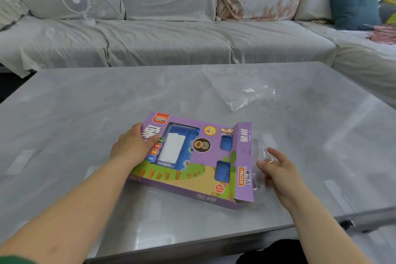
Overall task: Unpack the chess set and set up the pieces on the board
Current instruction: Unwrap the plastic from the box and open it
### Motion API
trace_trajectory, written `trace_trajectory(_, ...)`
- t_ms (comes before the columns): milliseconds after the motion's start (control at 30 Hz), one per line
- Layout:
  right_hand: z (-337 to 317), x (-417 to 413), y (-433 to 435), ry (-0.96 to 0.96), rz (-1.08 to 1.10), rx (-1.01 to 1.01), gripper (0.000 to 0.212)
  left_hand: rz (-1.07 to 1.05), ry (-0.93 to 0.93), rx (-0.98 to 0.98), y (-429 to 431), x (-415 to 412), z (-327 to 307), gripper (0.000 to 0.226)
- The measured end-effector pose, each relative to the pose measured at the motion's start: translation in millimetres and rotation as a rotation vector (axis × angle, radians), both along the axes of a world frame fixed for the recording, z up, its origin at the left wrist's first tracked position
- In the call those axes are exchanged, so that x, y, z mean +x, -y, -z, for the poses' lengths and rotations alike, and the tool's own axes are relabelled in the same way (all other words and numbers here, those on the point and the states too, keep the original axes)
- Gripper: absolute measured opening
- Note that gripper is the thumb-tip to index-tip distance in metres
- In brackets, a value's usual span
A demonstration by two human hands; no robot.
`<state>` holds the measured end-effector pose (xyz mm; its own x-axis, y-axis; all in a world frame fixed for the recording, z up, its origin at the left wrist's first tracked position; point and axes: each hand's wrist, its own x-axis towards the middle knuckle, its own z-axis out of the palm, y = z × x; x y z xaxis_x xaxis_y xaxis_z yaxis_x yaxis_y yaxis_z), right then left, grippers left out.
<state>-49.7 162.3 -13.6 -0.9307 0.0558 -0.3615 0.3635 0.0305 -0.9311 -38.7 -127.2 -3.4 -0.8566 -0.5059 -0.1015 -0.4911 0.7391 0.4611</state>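
— Well, our box (pixel 192 169) lies flat on the bench (pixel 107 96), near the front edge, its end flap (pixel 245 156) on the right standing open.
— Our left hand (pixel 131 146) presses flat on the box's left part, fingers straight. We should keep it down so that the box cannot slide, and draw the contents out level.
— And our right hand (pixel 276 169)?
— Released, fingers spread just beside the open end. Something clear and glossy (pixel 260 146) pokes out there; whether we touch it, we cannot tell.
— Pieces? Board?
— Hidden inside, we judge. Only blue plastic shows through the windows.
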Motion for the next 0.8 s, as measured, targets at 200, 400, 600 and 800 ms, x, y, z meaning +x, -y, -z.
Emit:
trace_trajectory(200, -4.0, -5.0, -41.6, -0.015, 0.1, 0.018, 0.053, -0.009, -0.008, -0.005, -0.2, 0.9, 0.8, 0.058)
trace_trajectory(400, -0.1, -6.8, -47.5, -0.042, -0.031, 0.198, 0.065, 0.011, 0.043, 0.027, -6.0, 7.0, -2.0, 0.095)
trace_trajectory(600, 2.2, -13.7, -38.4, -0.094, -0.026, 0.392, 0.07, 0.048, 0.137, -0.091, -11.3, 13.2, 1.8, 0.098)
trace_trajectory(800, 1.2, -22.3, -59.8, -0.115, 0.115, 0.371, 0.05, -0.035, 0.082, -0.038, 7.8, 13.0, 0.4, 0.092)
